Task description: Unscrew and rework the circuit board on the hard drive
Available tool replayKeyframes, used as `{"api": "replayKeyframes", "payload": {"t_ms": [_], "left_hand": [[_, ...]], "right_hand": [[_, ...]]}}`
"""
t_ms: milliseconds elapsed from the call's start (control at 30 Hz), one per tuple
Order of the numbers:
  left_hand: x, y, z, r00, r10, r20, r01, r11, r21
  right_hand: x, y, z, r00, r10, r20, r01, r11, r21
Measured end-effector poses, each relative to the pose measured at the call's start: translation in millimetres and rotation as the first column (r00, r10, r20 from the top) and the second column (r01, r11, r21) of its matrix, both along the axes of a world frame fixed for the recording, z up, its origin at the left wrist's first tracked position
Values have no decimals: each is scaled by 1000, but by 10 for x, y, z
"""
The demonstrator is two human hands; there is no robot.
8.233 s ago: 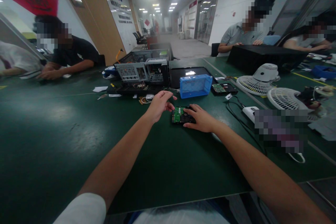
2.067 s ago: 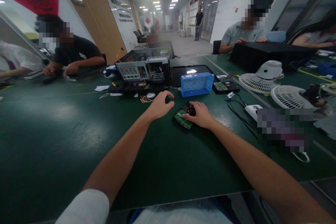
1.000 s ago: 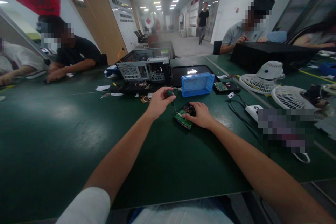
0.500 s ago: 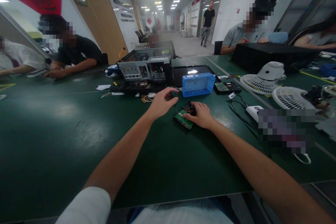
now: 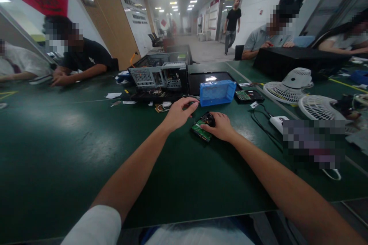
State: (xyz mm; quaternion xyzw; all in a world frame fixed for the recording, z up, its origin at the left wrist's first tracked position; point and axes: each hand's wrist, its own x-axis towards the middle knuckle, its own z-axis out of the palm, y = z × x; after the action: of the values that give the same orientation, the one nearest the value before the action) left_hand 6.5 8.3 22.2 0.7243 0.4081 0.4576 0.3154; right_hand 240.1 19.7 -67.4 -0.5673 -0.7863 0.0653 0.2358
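A hard drive (image 5: 202, 129) lies on the green tabletop with its green circuit board facing up. My right hand (image 5: 220, 125) is closed around its right side, the thumb over the board. My left hand (image 5: 181, 113) is closed on the handle of a screwdriver (image 5: 194, 115), held upright at the drive's upper left edge. Its dark handle is mostly covered by my fingers, and the thin shaft points down to the drive. Whether the tip sits in a screw is too small to tell.
Beyond my hands stand an opened computer case (image 5: 159, 76) and a blue plastic bin (image 5: 217, 93). Another hard drive (image 5: 248, 96) lies right of the bin. White fan parts (image 5: 287, 91) and a power strip (image 5: 280, 123) with a cable are at the right. Several people sit around the table.
My left fingers have closed further over the screwdriver's handle, turning slightly. My right hand and the hard drive stay in place. A person in the background has walked closer.
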Motion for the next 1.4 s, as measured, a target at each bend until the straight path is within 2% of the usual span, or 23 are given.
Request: {"api": "replayKeyframes", "payload": {"t_ms": [167,267,367,533,767,900,1167,1400], "left_hand": [[-23,14,3,991,-107,84,115,989,-94],[-37,-7,43,969,-191,155,221,952,-212],[-27,-44,87,946,-225,234,288,915,-284],[-7,-52,86,923,-220,317,323,888,-326],[-36,-10,41,915,-187,357,309,894,-324],[-28,-25,47,892,-183,414,344,868,-358],[-8,-74,103,851,-92,518,344,841,-417],[-35,-39,80,843,-128,523,385,823,-419]], "right_hand": [[5,-5,0,1000,-7,10,7,1000,-5],[13,0,-4,1000,-2,6,2,1000,-3],[17,8,-20,1000,7,5,-7,1000,2],[17,6,-31,1000,17,2,-17,1000,4],[19,2,3,999,50,-9,-50,999,-18],[18,6,-8,998,55,-12,-55,998,-1],[23,14,-35,998,56,-13,-56,998,13],[23,21,-31,999,54,-3,-54,998,13]]}}
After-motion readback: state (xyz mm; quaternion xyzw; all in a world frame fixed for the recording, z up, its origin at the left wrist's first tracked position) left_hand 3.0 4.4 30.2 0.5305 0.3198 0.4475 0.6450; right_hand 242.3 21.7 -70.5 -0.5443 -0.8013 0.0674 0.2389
